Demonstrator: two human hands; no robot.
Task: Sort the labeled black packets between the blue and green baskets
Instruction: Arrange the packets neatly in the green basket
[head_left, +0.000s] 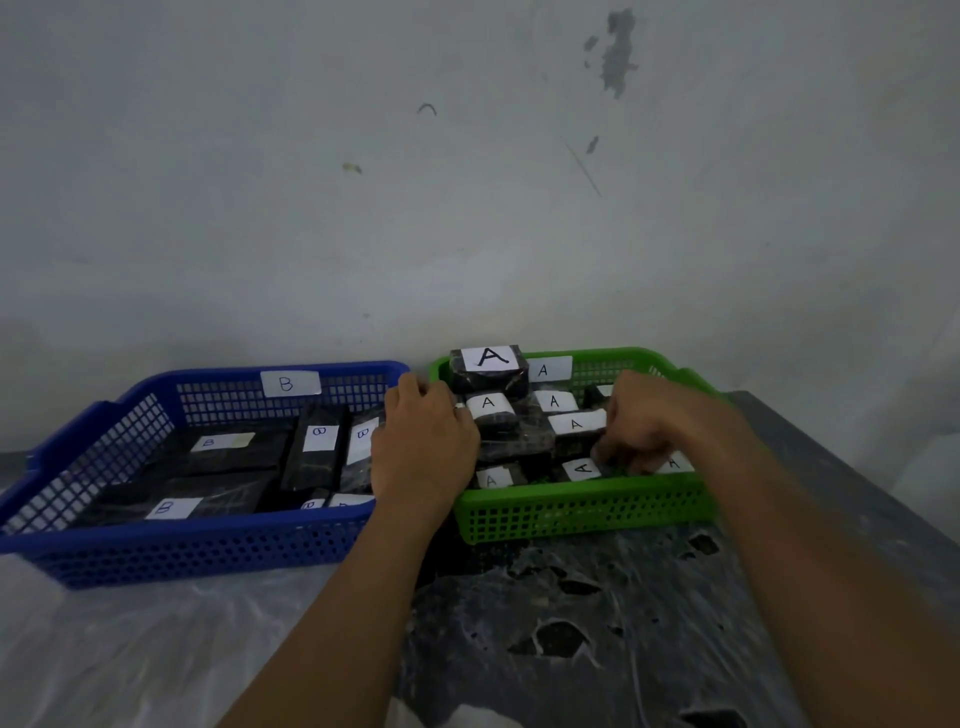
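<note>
Because the packets (574, 431) are small blocks wrapped in glossy black film, they probably handle as light, fairly stiff bricks with a slippery skin, best pinched across the short sides, not on the paper label. Each one is black with a white slip marked by hand: those in the green basket (571, 512) read A, several stacked unevenly, one propped high at the back; those lying flat in the blue basket (171, 545) read B. Both baskets sit side by side on the bench (597, 623) against the wall. The right hand (641, 428) curls its fingers down among the A packets at the green basket's near right, seemingly gripping one. The left hand (423, 447) rests relaxed over the two adjoining rims, holding nothing visible.
</note>
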